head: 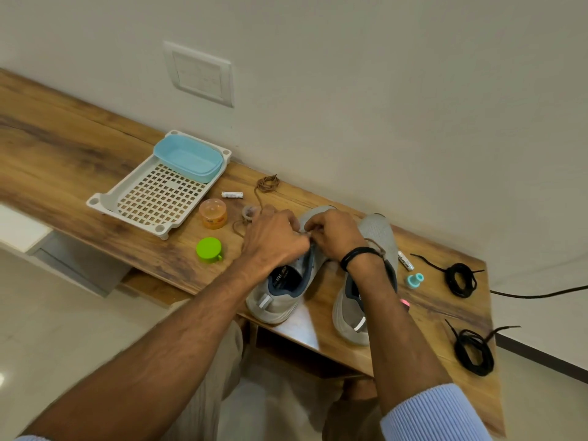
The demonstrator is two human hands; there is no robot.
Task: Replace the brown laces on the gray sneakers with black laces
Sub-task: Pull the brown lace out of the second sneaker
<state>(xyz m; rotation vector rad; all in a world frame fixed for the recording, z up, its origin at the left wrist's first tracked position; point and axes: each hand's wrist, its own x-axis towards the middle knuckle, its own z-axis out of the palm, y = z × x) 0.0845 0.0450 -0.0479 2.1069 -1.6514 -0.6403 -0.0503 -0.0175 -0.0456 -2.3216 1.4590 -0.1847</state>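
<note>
Two gray sneakers stand on the wooden table, heels toward me. My left hand [275, 235] and my right hand [334, 233] meet over the lace area of the left sneaker [280, 300], fingers curled and pinching a brown lace between them. A loose brown lace [267, 184] trails from a coil behind my left hand. A strand of brown lace also lies by my right wrist on the right sneaker [378, 237]. Two coiled black laces lie at the right: one farther back [459, 280], one near the front edge [474, 351].
A white perforated tray [152, 198] with a blue tub [189, 157] stands at the left. Near it are an orange jar [213, 214], a green lid [209, 249], a tape roll [248, 213] and a battery [232, 195]. A second battery [405, 261] and a teal cap [415, 279] lie right of the sneakers.
</note>
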